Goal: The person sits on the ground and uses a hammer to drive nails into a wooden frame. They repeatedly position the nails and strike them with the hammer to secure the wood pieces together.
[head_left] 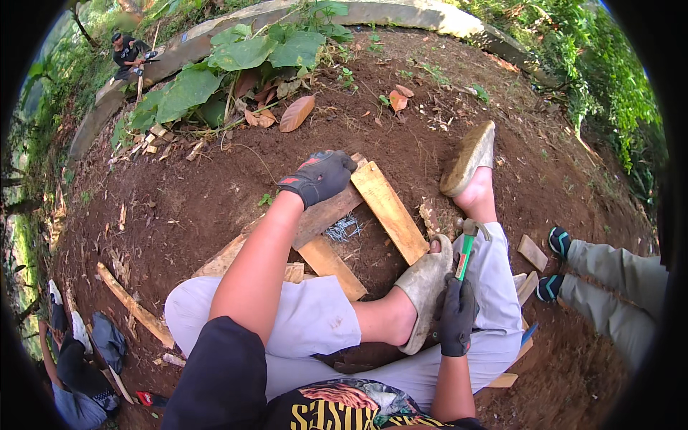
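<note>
Both of my hands wear dark gloves. My left hand (pixel 320 178) is closed at the far end of a long board (pixel 326 217), close to where a lighter plank (pixel 390 213) meets it. Whatever its fingers pinch is hidden. My right hand (pixel 456 315) grips the green handle of a claw hammer (pixel 467 251), its metal head pointing away from me above my lower leg. Loose nails (pixel 344 228) lie in a pile on the soil between the boards. Another short plank (pixel 332 266) lies against the long board, nearer to me. My sandalled foot (pixel 423 294) touches the lighter plank's near end.
Wood offcuts (pixel 532 253) lie right of my leg, beside a standing person's shoes (pixel 559 244). A long stick (pixel 132 304) is on the soil at left. Another person (pixel 79 373) is at lower left, one more (pixel 129 56) far left. Leafy plants (pixel 236 57) grow ahead, before a low concrete edge (pixel 401 14).
</note>
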The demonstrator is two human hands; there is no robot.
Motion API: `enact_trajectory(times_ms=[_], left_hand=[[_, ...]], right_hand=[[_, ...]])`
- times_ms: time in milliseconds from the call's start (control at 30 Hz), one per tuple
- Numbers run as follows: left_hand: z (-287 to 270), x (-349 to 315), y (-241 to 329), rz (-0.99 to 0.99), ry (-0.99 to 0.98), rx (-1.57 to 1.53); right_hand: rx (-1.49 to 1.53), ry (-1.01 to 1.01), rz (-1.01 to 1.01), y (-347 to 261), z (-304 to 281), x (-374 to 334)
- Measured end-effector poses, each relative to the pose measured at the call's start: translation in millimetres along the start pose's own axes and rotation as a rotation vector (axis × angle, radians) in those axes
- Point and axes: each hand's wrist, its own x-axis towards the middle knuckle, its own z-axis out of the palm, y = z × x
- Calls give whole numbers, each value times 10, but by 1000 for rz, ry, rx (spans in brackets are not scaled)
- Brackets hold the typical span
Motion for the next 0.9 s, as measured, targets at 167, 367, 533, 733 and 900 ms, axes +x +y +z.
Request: enact_trajectory(times_ms=[167, 367, 533, 733, 900], left_hand=[[-296, 40, 80, -78, -342, 336], [-210, -104, 287, -153, -322, 367], [362, -436, 374, -220, -53, 485], [547, -758, 1021, 70, 291, 646], [1104, -838, 1045, 555, 139, 654]], right_hand=[[70, 34, -22, 10, -15, -125], [57, 30, -53, 7, 60, -134], [490, -70, 160, 122, 70, -94], [432, 8, 134, 154, 59, -109], [537, -2, 191, 166, 106, -82]])
